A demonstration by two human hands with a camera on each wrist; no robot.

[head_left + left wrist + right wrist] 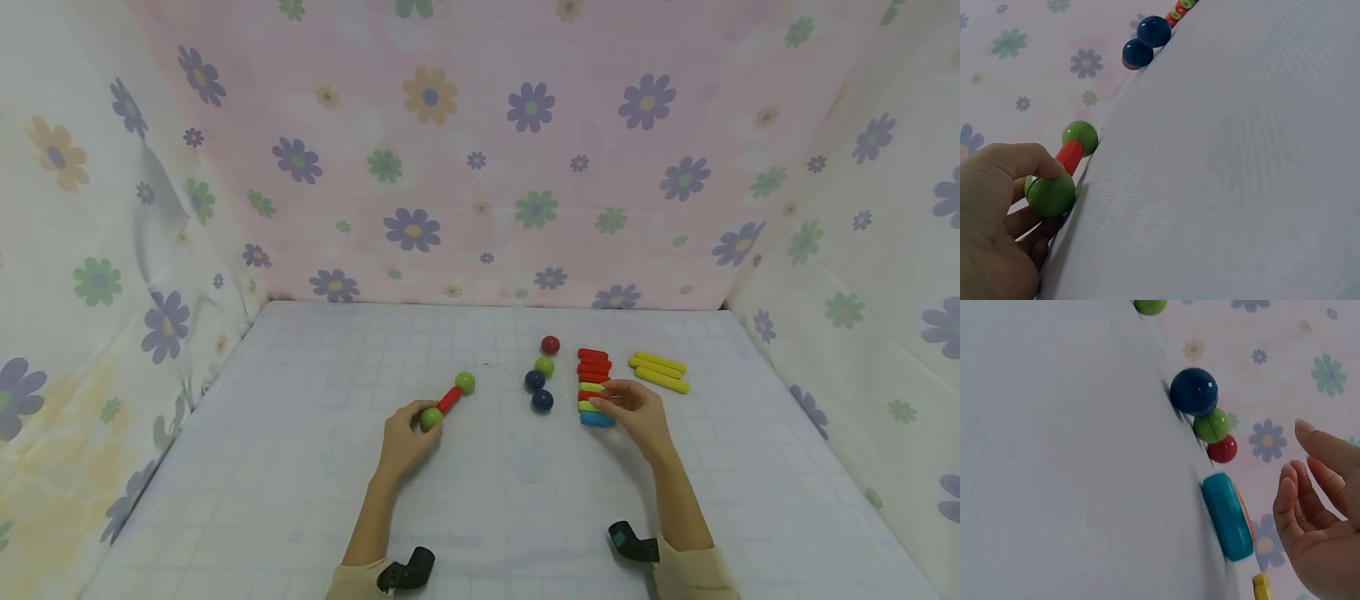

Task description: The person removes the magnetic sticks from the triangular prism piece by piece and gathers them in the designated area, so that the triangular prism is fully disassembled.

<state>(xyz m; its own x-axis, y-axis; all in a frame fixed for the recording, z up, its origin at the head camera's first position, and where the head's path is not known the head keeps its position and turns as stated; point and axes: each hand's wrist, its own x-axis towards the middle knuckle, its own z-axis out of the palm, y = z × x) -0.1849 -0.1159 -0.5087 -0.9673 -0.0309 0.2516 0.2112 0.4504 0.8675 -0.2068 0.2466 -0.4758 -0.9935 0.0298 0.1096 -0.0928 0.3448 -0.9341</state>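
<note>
With fingers and thumb around the near green ball (431,418), my left hand (406,439) holds a dumbbell-like piece. A red rod (449,399) joins that ball to a second green ball (465,382), lying up and to the right. The left wrist view shows the thumb and fingers about the near ball (1052,195). My right hand (642,417) is over a column of short rods: several red rods (593,367), yellow-green ones and a blue rod (597,420) at the near end. In the right wrist view its loosely bent fingers (1286,500) hold nothing.
Between the hands lie a red ball (551,344), a green ball (544,366) and two dark blue balls (542,401). Yellow rods (662,379) lie right of the column. Flowered cloth (480,167) walls the white table (300,500) at the back and sides.
</note>
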